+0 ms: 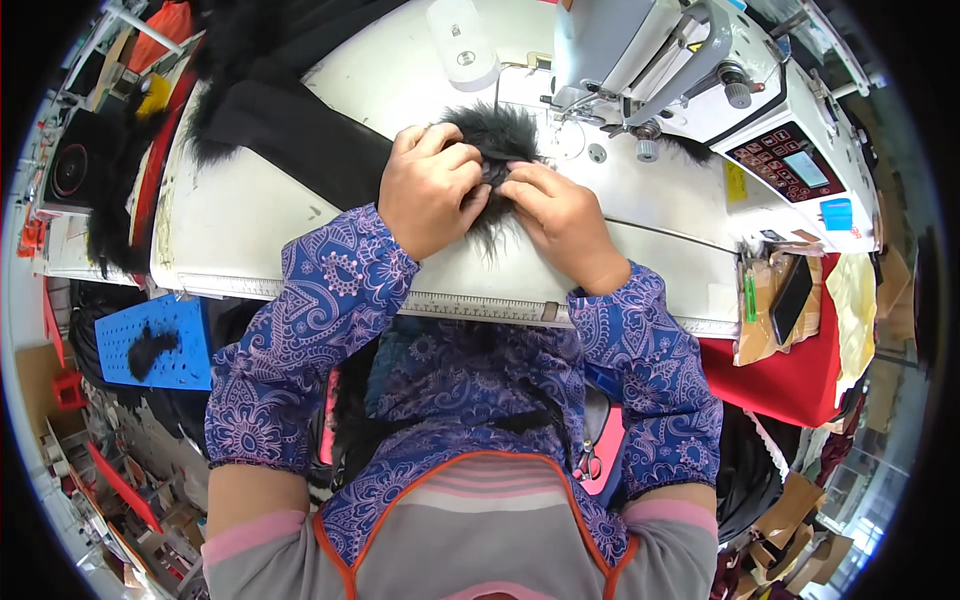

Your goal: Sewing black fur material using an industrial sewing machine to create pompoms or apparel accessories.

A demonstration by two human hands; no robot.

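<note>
Both of my hands pinch a piece of black fur fabric (pixel 497 130) on the white sewing table, just in front of the sewing machine's needle area. My left hand (pixel 432 190) has its fingers bent over the fabric's left side, thumb pressed in. From the right, my right hand (pixel 562 218) grips its edge with thumb and forefinger together. Long fur sticks out above and below the fingers, and the part between the fingertips is partly hidden. A long black fabric strip (pixel 310 140) with furry edges runs from beside my left hand to the upper left.
The sewing machine (pixel 800 120) with its keypad stands at the right. A white oblong case (pixel 463 45) lies behind my hands. A ruler strip (pixel 480 306) follows the table's front edge. At right a phone (pixel 791 300) rests on cardboard; a blue perforated board (pixel 155 341) sits lower left.
</note>
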